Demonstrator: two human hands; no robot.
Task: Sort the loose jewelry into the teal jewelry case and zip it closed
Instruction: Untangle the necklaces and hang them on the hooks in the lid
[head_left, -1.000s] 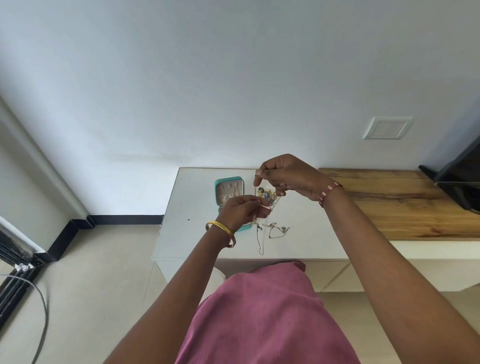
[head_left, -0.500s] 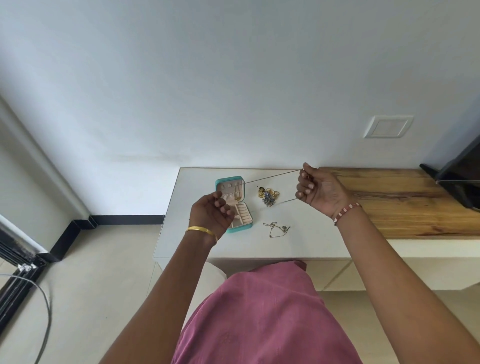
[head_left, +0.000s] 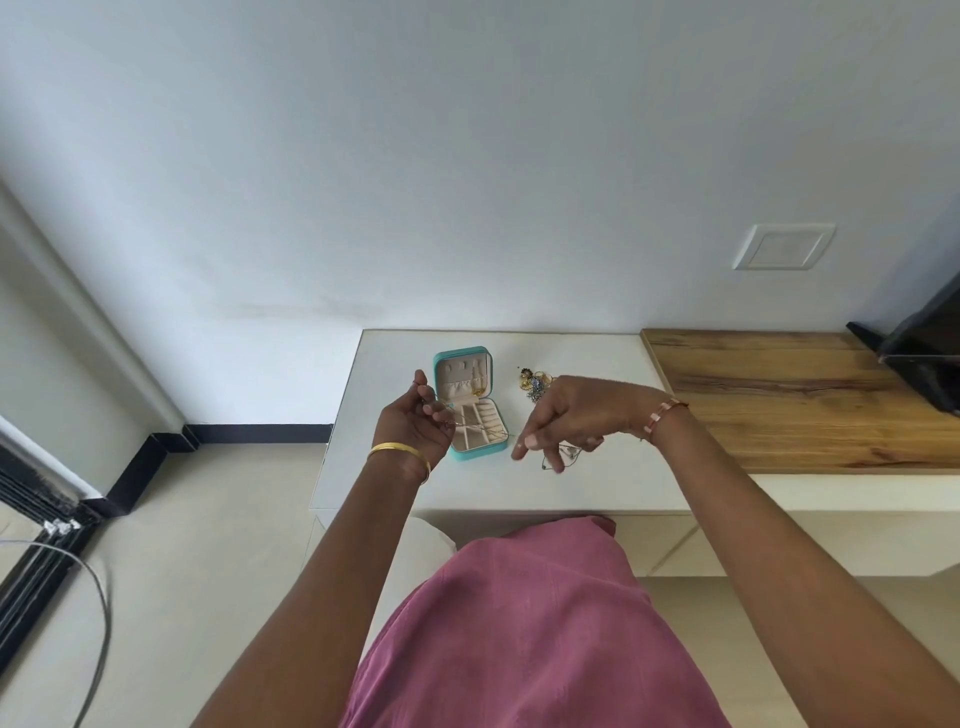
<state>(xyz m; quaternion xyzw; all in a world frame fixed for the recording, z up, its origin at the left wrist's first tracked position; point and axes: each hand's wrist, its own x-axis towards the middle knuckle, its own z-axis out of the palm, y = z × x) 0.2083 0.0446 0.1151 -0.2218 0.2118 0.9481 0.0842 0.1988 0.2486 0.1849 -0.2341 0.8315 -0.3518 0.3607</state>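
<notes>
The teal jewelry case (head_left: 464, 354) stands open on the white table (head_left: 597, 358), lid up, cream compartments showing. A thin chain (head_left: 480, 429) stretches across the case's lower half between my hands. My left hand (head_left: 415, 423) holds one end just left of the case, fingers curled. My right hand (head_left: 561, 418) pinches the other end to the right of the case, fingers pointing down. A small heap of gold and dark jewelry (head_left: 535, 383) lies behind my right hand. Another chain with a pendant (head_left: 563, 457) lies on the table, partly hidden under my right fingers.
A wooden top (head_left: 779, 395) joins the white table on the right, with a dark screen's corner (head_left: 919, 358) at its far end. A wall plate (head_left: 784, 247) sits on the wall behind. Floor, black skirting and a grey cable lie at left.
My right hand has come down and left from the table's back toward the case, so the stretched chain now lies low across the case. My left hand stayed beside the case.
</notes>
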